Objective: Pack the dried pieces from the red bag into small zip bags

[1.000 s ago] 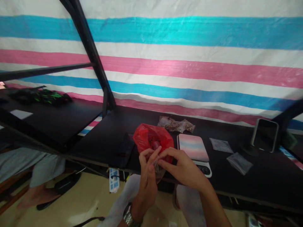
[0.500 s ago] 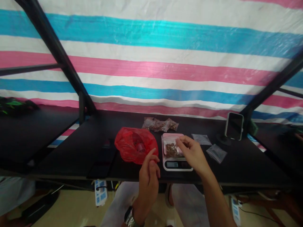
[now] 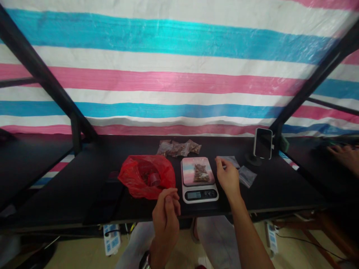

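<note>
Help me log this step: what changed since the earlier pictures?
The filled bag, earlier held by the left hand and right hand, was moved right onto the scale and let go; the right hand drew off rightward. The piled bags and propped device stayed put.

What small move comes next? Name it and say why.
Probably read the display on the scale before anything is lifted. The filled bag lies on the scale, and neither the left hand nor the right hand seems to touch either, so nothing should be pressing on the reading. The digits are too small to make out surely here.
</note>
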A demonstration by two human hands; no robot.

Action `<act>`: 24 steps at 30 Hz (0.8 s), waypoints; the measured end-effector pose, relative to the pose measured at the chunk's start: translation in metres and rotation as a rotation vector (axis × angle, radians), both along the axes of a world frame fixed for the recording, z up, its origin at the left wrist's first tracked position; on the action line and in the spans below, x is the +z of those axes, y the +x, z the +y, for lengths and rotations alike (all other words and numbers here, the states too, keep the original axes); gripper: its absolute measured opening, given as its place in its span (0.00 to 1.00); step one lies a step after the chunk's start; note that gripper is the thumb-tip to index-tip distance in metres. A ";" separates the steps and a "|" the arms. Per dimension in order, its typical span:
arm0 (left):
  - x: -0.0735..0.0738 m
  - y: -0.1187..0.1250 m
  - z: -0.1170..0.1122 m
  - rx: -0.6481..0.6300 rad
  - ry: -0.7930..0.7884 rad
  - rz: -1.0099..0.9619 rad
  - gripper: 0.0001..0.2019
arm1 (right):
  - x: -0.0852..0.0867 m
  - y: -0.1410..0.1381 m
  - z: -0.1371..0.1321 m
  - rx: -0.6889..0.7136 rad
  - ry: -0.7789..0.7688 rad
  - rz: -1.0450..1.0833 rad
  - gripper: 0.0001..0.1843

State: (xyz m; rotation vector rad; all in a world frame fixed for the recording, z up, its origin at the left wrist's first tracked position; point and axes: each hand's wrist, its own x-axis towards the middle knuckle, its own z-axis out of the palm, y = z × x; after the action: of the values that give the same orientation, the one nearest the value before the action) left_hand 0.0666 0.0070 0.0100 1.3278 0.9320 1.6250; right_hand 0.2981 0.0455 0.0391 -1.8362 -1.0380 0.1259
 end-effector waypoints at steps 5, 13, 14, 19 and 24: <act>0.000 -0.003 -0.002 0.016 0.057 0.052 0.16 | -0.005 0.016 -0.002 -0.070 0.047 0.052 0.37; 0.000 -0.007 0.001 0.103 0.091 0.184 0.16 | -0.011 0.012 0.004 -0.047 0.105 0.115 0.36; 0.002 -0.007 0.002 0.108 0.102 0.194 0.16 | -0.012 0.012 0.005 -0.032 0.109 0.117 0.35; 0.008 -0.003 0.003 0.101 0.150 0.231 0.15 | -0.014 0.009 0.010 0.064 0.113 0.103 0.31; 0.004 -0.001 0.001 0.082 0.148 0.250 0.14 | -0.016 0.005 0.015 0.146 0.084 0.083 0.27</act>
State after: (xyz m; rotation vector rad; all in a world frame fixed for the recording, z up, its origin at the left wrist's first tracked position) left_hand 0.0659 0.0083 0.0145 1.6427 1.0407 1.6406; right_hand 0.3027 0.0602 0.0232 -1.6652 -1.1022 0.2400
